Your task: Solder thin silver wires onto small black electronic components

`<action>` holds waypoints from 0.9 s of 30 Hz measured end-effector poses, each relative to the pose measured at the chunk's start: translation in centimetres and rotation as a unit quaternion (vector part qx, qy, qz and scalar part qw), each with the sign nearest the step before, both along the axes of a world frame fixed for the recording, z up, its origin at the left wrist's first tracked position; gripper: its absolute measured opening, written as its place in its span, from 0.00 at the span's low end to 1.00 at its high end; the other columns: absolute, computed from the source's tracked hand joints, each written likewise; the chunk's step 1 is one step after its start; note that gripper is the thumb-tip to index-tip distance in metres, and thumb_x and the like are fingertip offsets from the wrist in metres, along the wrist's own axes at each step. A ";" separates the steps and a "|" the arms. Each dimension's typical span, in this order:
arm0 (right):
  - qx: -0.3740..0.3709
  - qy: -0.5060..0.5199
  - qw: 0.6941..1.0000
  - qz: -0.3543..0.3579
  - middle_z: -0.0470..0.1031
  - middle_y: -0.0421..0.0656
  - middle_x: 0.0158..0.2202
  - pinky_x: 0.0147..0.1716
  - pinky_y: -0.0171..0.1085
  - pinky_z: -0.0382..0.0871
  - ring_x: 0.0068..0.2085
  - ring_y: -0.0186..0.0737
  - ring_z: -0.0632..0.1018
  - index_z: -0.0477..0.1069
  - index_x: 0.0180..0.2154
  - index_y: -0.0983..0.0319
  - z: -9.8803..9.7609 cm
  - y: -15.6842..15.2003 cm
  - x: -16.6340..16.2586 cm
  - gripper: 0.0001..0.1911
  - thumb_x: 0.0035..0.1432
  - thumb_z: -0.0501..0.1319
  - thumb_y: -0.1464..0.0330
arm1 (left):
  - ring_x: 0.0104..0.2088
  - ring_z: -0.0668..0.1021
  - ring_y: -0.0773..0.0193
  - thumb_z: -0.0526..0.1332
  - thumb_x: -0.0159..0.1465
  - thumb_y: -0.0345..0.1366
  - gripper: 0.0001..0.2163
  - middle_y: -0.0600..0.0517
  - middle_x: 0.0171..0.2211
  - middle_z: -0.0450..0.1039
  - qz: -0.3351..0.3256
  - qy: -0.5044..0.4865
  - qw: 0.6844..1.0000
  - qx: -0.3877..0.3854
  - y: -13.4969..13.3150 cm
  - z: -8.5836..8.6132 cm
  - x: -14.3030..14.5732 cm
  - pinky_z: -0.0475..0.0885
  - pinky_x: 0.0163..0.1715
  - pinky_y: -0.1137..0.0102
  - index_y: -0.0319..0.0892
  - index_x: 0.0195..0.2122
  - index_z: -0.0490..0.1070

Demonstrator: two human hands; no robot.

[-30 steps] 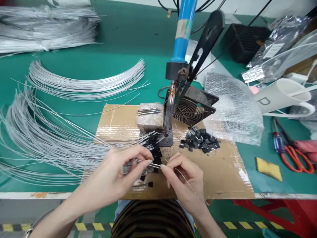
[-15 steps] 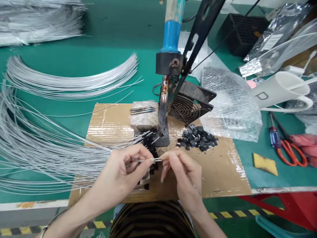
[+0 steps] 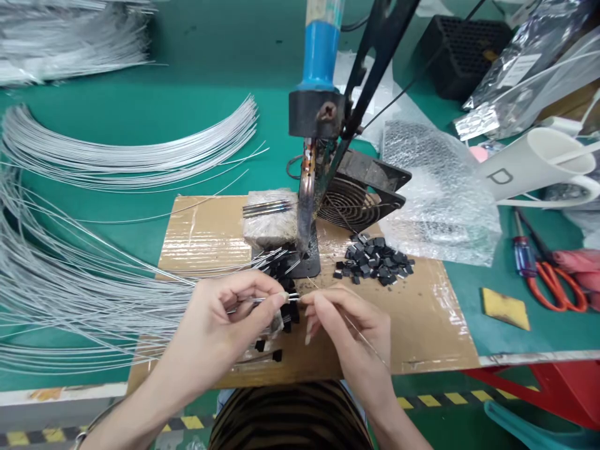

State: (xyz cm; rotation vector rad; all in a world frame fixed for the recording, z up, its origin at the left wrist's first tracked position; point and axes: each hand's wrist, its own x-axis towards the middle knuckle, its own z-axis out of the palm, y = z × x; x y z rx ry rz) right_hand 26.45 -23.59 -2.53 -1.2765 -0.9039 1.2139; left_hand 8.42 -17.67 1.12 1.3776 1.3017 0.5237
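Observation:
My left hand (image 3: 237,325) is closed in a pinch on thin grey wires (image 3: 259,299), whose short ends stick out to the right past its thumb. The fingertips of my right hand (image 3: 354,328) are pinched together at those ends. A thin, solder-like wire (image 3: 368,344) runs across my right hand, its tip rising above the fingers. Above the hands, a soldering iron with a blue handle (image 3: 321,53) hangs in a black stand, its tip (image 3: 304,240) pointing down. Several black connector pieces (image 3: 277,355) on wire ends lie beside and partly behind my left hand.
Long grey wires (image 3: 94,300) spread over the left side, with another bundle (image 3: 140,159) behind. A pile of small black parts (image 3: 375,259) lies on the cardboard (image 3: 422,325). Nearby are a fan (image 3: 359,194), bubble wrap (image 3: 435,194), a mug (image 3: 529,165), a yellow sponge (image 3: 506,309) and orange-handled scissors (image 3: 555,287).
My left hand has shifted slightly left with the wires. The right hand has turned a little, and the thin wire across it now shows along more of its length.

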 end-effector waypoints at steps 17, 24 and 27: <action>0.002 -0.022 1.000 -0.013 0.77 0.39 0.27 0.26 0.32 0.70 0.26 0.32 0.76 0.83 0.33 0.59 0.5 -0.1 -0.7 0.06 0.65 0.69 0.69 | 0.24 0.73 0.67 0.66 0.67 0.42 0.11 0.52 0.25 0.76 -0.008 0.008 1.000 0.001 0.0 -0.1 0.3 0.64 0.24 0.74 0.42 0.32 0.78; -0.016 0.034 0.999 -0.022 0.79 0.39 0.30 0.27 0.30 0.74 0.25 0.31 0.79 0.86 0.39 0.56 0.2 0.0 -0.7 0.06 0.68 0.68 0.65 | 0.26 0.72 0.68 0.66 0.67 0.42 0.11 0.52 0.27 0.75 -0.007 -0.008 1.000 -0.002 0.1 0.2 0.6 0.62 0.25 0.73 0.42 0.32 0.77; -0.036 0.089 0.995 -0.001 0.81 0.40 0.32 0.28 0.31 0.77 0.26 0.32 0.80 0.86 0.43 0.54 0.2 -0.1 -1.0 0.07 0.68 0.68 0.64 | 0.26 0.71 0.68 0.66 0.68 0.42 0.11 0.53 0.25 0.74 -0.001 -0.008 1.000 -0.014 0.1 0.7 0.7 0.61 0.25 0.73 0.41 0.32 0.77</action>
